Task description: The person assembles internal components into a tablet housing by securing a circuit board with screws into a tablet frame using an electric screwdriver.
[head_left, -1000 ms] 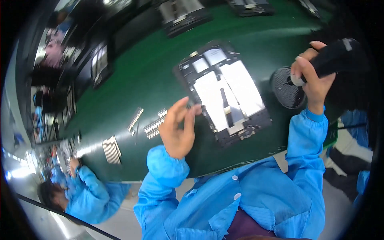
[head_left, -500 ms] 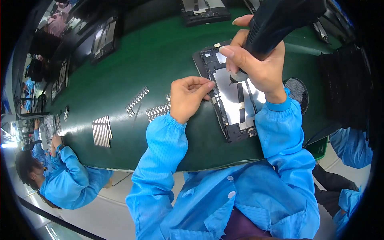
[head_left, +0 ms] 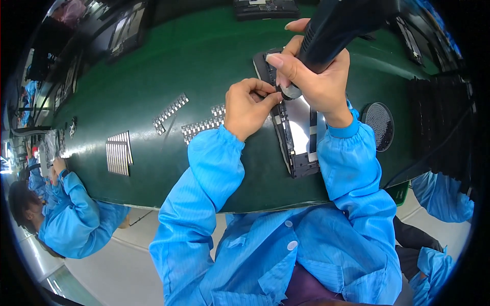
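My right hand (head_left: 326,86) grips a black electric screwdriver (head_left: 332,38), its tip pointing down at the left edge of an opened flat device (head_left: 300,127). That device has a dark frame and a shiny silver middle, and lies on the green table with its far part partly covered by my hands. Thumb and fingers of my left hand (head_left: 248,109) are pinched together at the same edge, right beside the screwdriver's tip. Anything small between them is hidden. Left of this hand lie strips of small metal pieces (head_left: 201,129) and another such strip (head_left: 171,112).
A round dish of tiny parts (head_left: 378,126) stands to the right of the device. Ribbed metallic strips (head_left: 118,154) lie on the left of the green table (head_left: 214,178). Another dark device (head_left: 266,9) sits at the far edge. A co-worker in blue (head_left: 71,214) sits at left.
The screwdriver and my right hand have moved left, bringing the tip from above the silver middle to the device's left edge, against my left fingertips. My view has shifted slightly.
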Tool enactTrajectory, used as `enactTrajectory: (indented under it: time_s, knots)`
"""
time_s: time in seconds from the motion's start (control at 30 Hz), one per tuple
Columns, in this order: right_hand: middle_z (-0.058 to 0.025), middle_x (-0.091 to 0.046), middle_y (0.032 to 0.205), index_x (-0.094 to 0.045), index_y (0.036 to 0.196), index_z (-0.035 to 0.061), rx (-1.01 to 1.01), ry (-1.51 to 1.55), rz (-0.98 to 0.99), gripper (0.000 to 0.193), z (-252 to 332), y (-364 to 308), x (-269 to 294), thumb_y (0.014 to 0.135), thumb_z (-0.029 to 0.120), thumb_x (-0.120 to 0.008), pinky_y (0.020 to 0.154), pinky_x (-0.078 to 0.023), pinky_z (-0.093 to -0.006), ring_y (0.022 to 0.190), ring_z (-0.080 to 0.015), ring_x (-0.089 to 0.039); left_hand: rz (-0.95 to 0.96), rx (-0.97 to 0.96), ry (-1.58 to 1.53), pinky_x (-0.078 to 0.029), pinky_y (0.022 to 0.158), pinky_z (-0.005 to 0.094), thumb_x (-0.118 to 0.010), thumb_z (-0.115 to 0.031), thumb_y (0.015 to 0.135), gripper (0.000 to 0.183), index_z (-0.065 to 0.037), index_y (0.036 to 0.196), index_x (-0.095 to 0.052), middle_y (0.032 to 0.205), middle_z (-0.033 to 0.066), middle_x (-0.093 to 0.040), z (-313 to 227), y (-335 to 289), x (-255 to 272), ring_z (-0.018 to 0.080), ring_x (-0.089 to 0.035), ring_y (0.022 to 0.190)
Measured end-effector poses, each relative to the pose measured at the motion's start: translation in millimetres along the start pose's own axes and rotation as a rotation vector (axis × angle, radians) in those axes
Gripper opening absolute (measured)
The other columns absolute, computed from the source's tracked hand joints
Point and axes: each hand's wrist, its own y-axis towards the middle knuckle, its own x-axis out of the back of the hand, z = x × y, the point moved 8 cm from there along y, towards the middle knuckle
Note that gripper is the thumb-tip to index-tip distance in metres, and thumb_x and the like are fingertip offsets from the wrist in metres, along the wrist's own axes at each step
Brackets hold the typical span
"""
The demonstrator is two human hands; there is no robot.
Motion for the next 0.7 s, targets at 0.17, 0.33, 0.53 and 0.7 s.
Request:
enactTrajectory:
  time_s: [0.17, 0.33, 0.53, 0.7]
  knots:
    - [-0.005, -0.057, 0.062, -0.046, 0.11, -0.0046, 0.002, -0.005, -0.008, 0.041, -2, 0, -3, 0.075, -0.002, -0.069, 0.048, -0.044, -0.0226, 0.051, -0.0106, -0.055, 0.07, 0.16, -0.028, -0.043, 0.047, 0.0229, -0.073, -0.009, 0.072, 0.016, 0.004, 0.075, -0.066, 0.063, 0.0062, -0.063, 0, 0, 0, 0.0086, -0.055, 0.051]
    - [-0.0058, -0.057, 0.063, -0.046, 0.11, -0.0049, 0.029, -0.032, -0.005, 0.042, -3, 0, -1, 0.075, -0.003, -0.068, 0.047, -0.045, -0.0236, 0.051, -0.0108, -0.055, 0.062, 0.206, -0.05, -0.042, 0.043, 0.0229, -0.072, -0.011, 0.075, 0.017, 0.005, 0.074, -0.065, 0.061, 0.0063, -0.062, 2, -4, -1, 0.0082, -0.054, 0.046]
    - [-0.0058, -0.057, 0.064, -0.046, 0.111, -0.0051, 0.009, 0.013, -0.02, 0.042, -9, 0, -2, 0.075, -0.004, -0.068, 0.048, -0.045, -0.0237, 0.051, -0.0109, -0.055, 0.128, 0.256, -0.065, -0.042, 0.039, 0.0225, -0.071, -0.011, 0.075, 0.018, 0.005, 0.074, -0.064, 0.06, 0.0077, -0.062, 3, 5, -1, 0.0103, -0.057, 0.046]
    - [-0.0054, -0.057, 0.063, -0.046, 0.109, -0.0055, 0.044, -0.04, 0.003, 0.041, -12, 2, -2, 0.076, -0.003, -0.068, 0.048, -0.045, -0.023, 0.051, -0.0106, -0.055, 0.187, 0.35, -0.051, -0.043, 0.037, 0.0219, -0.071, -0.011, 0.074, 0.018, 0.005, 0.071, -0.062, 0.061, 0.0096, -0.062, 8, 9, -3, 0.012, -0.059, 0.047]
